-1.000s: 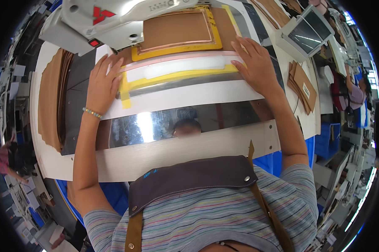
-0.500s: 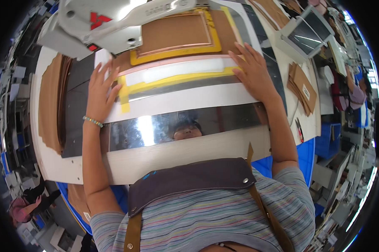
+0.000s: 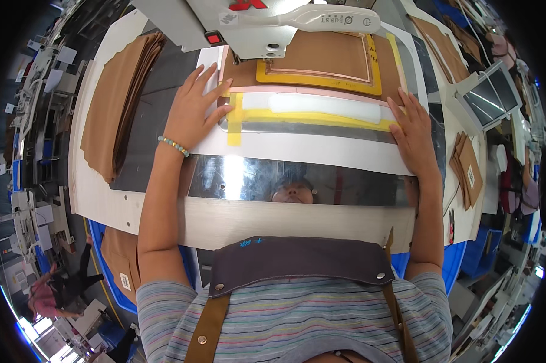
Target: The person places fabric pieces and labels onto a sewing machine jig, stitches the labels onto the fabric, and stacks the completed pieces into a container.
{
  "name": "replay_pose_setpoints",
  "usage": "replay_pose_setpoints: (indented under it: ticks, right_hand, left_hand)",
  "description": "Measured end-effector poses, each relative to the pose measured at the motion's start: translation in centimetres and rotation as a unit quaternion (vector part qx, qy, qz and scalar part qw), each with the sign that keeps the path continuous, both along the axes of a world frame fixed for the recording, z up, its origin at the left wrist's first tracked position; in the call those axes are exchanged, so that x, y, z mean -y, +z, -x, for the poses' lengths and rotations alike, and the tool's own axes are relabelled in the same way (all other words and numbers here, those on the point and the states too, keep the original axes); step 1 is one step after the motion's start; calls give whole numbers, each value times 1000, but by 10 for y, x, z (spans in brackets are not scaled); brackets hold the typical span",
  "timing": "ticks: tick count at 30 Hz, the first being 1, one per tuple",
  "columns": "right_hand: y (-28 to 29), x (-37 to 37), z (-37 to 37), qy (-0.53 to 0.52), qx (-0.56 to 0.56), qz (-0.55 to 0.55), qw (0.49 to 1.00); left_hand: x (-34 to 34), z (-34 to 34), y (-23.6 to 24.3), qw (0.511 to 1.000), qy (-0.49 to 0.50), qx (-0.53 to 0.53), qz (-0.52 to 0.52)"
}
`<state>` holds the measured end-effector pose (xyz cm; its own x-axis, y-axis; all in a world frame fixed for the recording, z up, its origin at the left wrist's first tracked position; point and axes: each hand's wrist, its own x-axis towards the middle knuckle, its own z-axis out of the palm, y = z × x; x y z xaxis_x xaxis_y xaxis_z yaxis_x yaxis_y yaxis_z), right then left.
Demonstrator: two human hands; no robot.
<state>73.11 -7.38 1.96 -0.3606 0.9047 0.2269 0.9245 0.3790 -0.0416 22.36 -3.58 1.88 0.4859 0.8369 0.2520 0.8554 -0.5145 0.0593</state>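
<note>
My left hand (image 3: 197,106), fingers spread, rests at the left edge of a layered template: a white sheet (image 3: 309,148), brown material (image 3: 315,48) in a yellow frame (image 3: 318,87), a pink strip, a white padded strip (image 3: 324,107) and yellow tape (image 3: 234,136). At the template's right end lies my right hand (image 3: 412,130), fingers also apart. A shiny metal plate (image 3: 249,181) is in front of the white sheet. Above the template hangs a white machine head (image 3: 249,39), hiding part of the frame.
A brown fabric stack (image 3: 112,106) lies at left. At right are a screen (image 3: 486,97), brown pieces (image 3: 470,172) and red-handled snips (image 3: 451,227). Blue bins (image 3: 479,251) stand beside the table. Another person (image 3: 49,290) is at lower left.
The view has shifted, so machine, table and hands appear further right. Both hands stay spread at the template's ends. The person at lower left has moved.
</note>
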Motion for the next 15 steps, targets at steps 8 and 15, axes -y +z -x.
replay_pose_setpoints:
  ticks: [8,15]
  right_hand:
    - [1,0,3,-3,-37,6,999]
    - [1,6,-6,14,-42,-31,999]
  left_hand:
    - [1,2,0,998,-12,51,36]
    - [-5,-7,-2,996,-40,70,45]
